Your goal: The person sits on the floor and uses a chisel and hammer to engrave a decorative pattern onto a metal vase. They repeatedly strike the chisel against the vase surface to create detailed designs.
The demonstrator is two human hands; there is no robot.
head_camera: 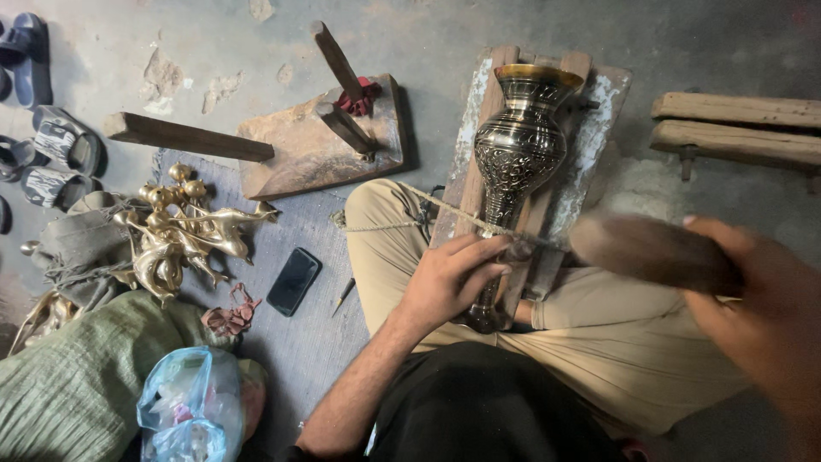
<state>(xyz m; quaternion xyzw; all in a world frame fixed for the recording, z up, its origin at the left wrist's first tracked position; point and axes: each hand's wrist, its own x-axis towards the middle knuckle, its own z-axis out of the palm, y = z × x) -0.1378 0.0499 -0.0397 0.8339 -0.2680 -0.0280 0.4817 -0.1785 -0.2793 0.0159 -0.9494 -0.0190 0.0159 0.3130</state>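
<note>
An engraved brass vase [516,150], dark with a golden rim, lies lengthwise on a narrow wooden board [590,137] that slopes from the seated person's lap toward the floor, with a thin cord [445,210] stretched across its slim lower neck. The left hand [449,278] rests on that lower neck, its grip closed around the stem and pressing it to the board. The right hand [765,312], blurred at the frame's right edge, has its grip clamped on a thick wooden mallet [654,251] held just right of the vase. On the floor to the left lie a black phone [293,281], a heap of golden brass figures [184,227], an overturned wooden stool [316,141], sandals [51,141] and a blue plastic bag [190,411].
</note>
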